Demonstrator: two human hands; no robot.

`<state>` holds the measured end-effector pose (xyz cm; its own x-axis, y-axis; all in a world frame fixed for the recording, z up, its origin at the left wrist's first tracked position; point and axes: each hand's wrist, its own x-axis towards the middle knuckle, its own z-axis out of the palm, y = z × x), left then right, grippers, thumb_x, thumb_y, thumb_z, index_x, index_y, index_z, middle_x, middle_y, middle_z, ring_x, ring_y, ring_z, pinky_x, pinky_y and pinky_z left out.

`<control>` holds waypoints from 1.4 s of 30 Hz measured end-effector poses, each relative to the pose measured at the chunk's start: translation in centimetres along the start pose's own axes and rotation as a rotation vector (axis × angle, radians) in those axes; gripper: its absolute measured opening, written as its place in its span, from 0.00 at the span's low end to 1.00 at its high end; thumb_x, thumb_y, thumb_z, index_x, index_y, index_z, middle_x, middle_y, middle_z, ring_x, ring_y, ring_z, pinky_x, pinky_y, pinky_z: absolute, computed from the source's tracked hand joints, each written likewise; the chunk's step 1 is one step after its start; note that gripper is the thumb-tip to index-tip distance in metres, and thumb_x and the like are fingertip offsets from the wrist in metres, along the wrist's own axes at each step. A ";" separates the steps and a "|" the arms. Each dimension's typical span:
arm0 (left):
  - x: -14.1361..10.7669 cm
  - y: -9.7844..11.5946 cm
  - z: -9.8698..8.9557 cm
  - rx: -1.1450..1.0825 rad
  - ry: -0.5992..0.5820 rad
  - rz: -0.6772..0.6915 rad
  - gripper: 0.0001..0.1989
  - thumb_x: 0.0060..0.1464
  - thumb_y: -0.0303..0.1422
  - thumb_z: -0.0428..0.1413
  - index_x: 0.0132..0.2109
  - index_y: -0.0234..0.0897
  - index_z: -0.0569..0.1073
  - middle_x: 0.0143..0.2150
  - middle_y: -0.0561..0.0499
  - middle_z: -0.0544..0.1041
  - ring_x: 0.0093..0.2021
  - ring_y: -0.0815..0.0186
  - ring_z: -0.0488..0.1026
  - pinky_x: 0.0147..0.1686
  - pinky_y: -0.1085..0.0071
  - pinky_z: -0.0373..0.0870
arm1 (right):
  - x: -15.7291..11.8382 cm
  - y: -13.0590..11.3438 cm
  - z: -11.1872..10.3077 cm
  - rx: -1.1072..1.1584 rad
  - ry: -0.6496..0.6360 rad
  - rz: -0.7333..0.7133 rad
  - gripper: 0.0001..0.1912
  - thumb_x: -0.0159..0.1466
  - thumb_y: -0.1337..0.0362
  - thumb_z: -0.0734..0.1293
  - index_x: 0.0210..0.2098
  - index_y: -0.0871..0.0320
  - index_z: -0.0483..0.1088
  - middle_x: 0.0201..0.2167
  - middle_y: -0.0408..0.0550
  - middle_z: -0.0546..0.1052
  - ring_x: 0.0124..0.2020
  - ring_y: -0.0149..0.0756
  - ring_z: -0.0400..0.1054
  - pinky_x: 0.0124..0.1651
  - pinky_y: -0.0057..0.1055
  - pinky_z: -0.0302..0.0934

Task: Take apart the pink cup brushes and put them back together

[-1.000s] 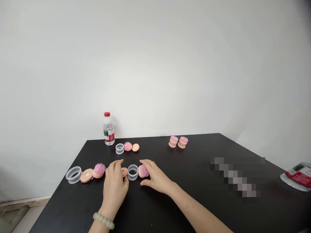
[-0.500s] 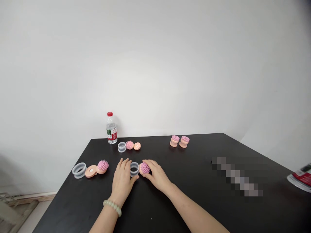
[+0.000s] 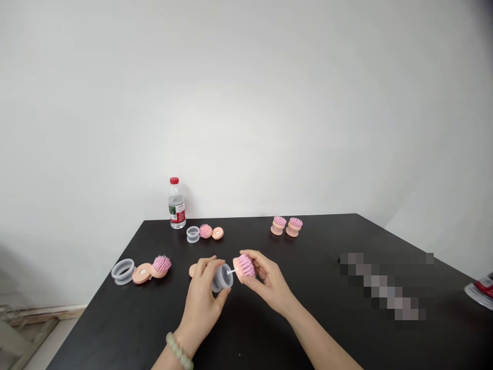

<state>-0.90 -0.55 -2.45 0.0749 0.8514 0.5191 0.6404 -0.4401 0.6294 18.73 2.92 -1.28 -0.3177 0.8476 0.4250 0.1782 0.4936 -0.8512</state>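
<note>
My left hand (image 3: pixel 206 288), with a beaded bracelet at the wrist, is closed round a translucent plastic ring-shaped cup (image 3: pixel 223 278), tilted with its opening to the right. In my right hand (image 3: pixel 269 282) is a round brush head (image 3: pixel 245 268) with pink bristles and a peach base, its bristles turned toward my palm. A thin white stem sticks out of the base and points at the cup's opening; whether its tip is inside I cannot tell. Partly hidden behind my left fingers lies a peach disc (image 3: pixel 192 270) on the table.
On the black table (image 3: pixel 127 329), a translucent ring (image 3: pixel 123 272), peach disc (image 3: pixel 142 274) and brush head (image 3: pixel 160 266) lie left. A similar set (image 3: pixel 205 232) is farther back by a water bottle (image 3: pixel 177 205). Two assembled brushes (image 3: pixel 286 226) stand at back right.
Both hands have lifted their pieces off the table and moved slightly right. The cup is now tilted toward the brush head, whose stem shows, and the peach disc has come into view.
</note>
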 end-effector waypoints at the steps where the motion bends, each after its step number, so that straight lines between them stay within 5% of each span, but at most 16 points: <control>1: -0.1 0.4 0.0 -0.050 -0.017 -0.021 0.19 0.53 0.23 0.57 0.52 0.43 0.71 0.50 0.46 0.74 0.55 0.54 0.73 0.51 0.54 0.75 | -0.2 -0.4 0.0 -0.009 -0.002 -0.016 0.21 0.63 0.59 0.70 0.54 0.55 0.69 0.47 0.52 0.78 0.46 0.43 0.76 0.49 0.37 0.72; 6: -0.5 1.3 0.0 -0.196 -0.012 -0.102 0.23 0.53 0.25 0.60 0.55 0.43 0.67 0.49 0.48 0.73 0.49 0.56 0.74 0.47 0.56 0.75 | -0.6 -0.8 0.2 -0.139 -0.005 -0.071 0.21 0.62 0.59 0.70 0.54 0.54 0.70 0.46 0.51 0.77 0.45 0.43 0.74 0.50 0.38 0.71; 10: -0.6 1.6 0.0 -0.194 -0.022 -0.117 0.15 0.54 0.27 0.60 0.48 0.42 0.69 0.44 0.50 0.73 0.43 0.59 0.73 0.41 0.60 0.74 | -0.6 -0.7 0.0 -0.167 -0.027 -0.084 0.21 0.61 0.62 0.70 0.54 0.53 0.69 0.46 0.50 0.76 0.45 0.42 0.73 0.50 0.38 0.69; 23: -0.9 1.6 0.2 -0.391 -0.055 -0.097 0.15 0.60 0.36 0.59 0.54 0.45 0.72 0.50 0.45 0.72 0.51 0.55 0.70 0.48 0.57 0.74 | -0.9 -0.5 0.0 -0.090 -0.060 -0.098 0.26 0.61 0.59 0.71 0.58 0.52 0.67 0.47 0.51 0.74 0.43 0.42 0.73 0.46 0.35 0.69; 33: -0.6 2.1 0.2 -0.946 -0.122 -0.375 0.22 0.47 0.38 0.70 0.49 0.44 0.77 0.47 0.50 0.78 0.48 0.58 0.75 0.46 0.66 0.72 | -1.1 -0.6 -0.4 -0.020 -0.105 -0.138 0.27 0.60 0.64 0.72 0.58 0.50 0.68 0.48 0.50 0.73 0.44 0.42 0.72 0.46 0.35 0.68; 42: -0.7 2.5 0.0 -1.081 -0.128 -0.446 0.22 0.45 0.36 0.71 0.48 0.43 0.77 0.45 0.51 0.78 0.47 0.61 0.74 0.46 0.69 0.70 | -1.0 -0.9 -0.5 -0.049 -0.117 -0.176 0.28 0.58 0.66 0.71 0.57 0.50 0.68 0.48 0.49 0.74 0.45 0.42 0.71 0.50 0.38 0.66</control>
<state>0.67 -2.23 -1.27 0.1233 0.9868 0.1054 -0.3471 -0.0566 0.9361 19.36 1.75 -0.74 -0.4530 0.7207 0.5248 0.1546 0.6432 -0.7499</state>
